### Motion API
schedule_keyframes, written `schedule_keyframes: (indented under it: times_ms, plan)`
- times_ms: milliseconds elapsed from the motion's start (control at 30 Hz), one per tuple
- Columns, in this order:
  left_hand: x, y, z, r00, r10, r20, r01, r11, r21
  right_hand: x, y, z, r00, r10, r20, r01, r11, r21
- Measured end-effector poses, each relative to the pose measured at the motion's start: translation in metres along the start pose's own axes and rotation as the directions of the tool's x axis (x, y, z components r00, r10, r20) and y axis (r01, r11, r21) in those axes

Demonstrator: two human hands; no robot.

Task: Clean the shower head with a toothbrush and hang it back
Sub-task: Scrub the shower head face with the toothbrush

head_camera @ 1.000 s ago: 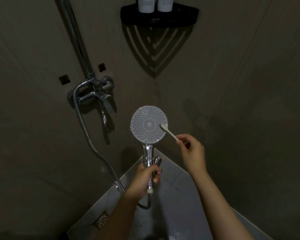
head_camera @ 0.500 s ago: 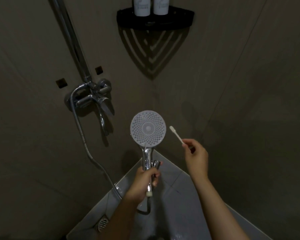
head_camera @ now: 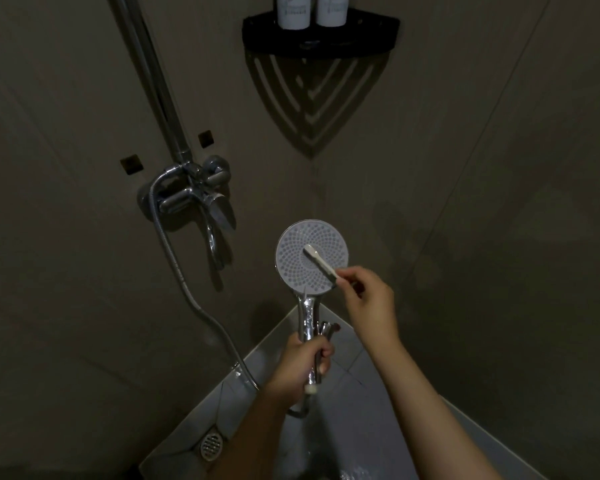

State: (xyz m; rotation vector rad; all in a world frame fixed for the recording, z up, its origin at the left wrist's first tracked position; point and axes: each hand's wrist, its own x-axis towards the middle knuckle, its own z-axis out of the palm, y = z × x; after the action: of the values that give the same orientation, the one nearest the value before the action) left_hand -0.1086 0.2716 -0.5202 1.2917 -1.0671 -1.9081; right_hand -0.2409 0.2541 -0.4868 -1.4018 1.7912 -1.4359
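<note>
Centrally held: shower head [head_camera: 311, 258], face toward camera, chrome handle gripped in left hand [head_camera: 300, 367]. Toothbrush [head_camera: 320, 261] pinched in right hand [head_camera: 369, 301], bristles on the face's centre, shaft running toward 4 o'clock. Faucet [head_camera: 196, 195] at 10 o'clock, well apart; corner shelf [head_camera: 321, 38] at 12. Open room at 3 o'clock.

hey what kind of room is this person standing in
Most likely a tiled shower corner in a bathroom. A chrome mixer tap with hose is mounted on the wall, a floor drain sits below, and a black corner shelf holds two bottles.
</note>
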Motion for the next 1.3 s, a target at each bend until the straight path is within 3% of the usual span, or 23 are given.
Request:
schedule_keyframes:
  times_ms: [200, 300, 400, 600, 667, 767, 967, 1133, 1300]
  plan:
    - [0.005, -0.006, -0.005, 1.000, -0.012, 0.004, 0.012, 0.999, -0.034, 0.013, 0.002, -0.021, 0.984, 0.049, -0.169, -0.061, 0.996, -0.068]
    - [0.005, -0.007, -0.003, 1.000, -0.009, -0.009, 0.009, 1.000, -0.003, 0.009, -0.012, -0.012, 0.997, -0.012, -0.081, 0.012, 1.000, 0.000]
    - [0.004, -0.005, -0.004, 1.000, -0.008, -0.009, 0.008, 0.999, 0.047, 0.003, -0.018, 0.004, 0.992, -0.110, 0.059, 0.114, 0.992, -0.062]
    - [0.001, -0.006, -0.007, 1.000, -0.024, 0.003, 0.024, 0.999, 0.030, 0.011, -0.013, -0.017, 0.992, -0.015, -0.127, 0.000, 0.993, -0.116]
    - [0.001, -0.009, -0.005, 1.000, -0.024, 0.001, 0.023, 0.999, 0.039, 0.007, -0.021, -0.011, 0.997, -0.047, -0.058, 0.043, 0.996, -0.077]
    - [0.000, -0.012, -0.004, 1.000, -0.016, 0.010, 0.015, 0.999, 0.049, 0.003, -0.026, 0.002, 0.990, -0.114, 0.082, 0.126, 0.980, -0.156]
    - [-0.004, -0.021, -0.006, 0.998, -0.052, 0.042, 0.049, 0.997, 0.062, 0.012, -0.020, -0.010, 0.993, -0.029, -0.117, 0.000, 0.971, -0.238]
    - [-0.004, -0.022, -0.007, 0.996, -0.051, 0.073, 0.049, 0.998, 0.041, -0.003, -0.019, 0.002, 0.993, -0.097, 0.063, 0.108, 0.971, -0.211]
    - [-0.004, -0.024, -0.011, 0.995, -0.084, 0.058, 0.083, 0.996, 0.025, 0.012, -0.009, -0.017, 0.988, 0.000, -0.157, -0.037, 0.972, -0.233]
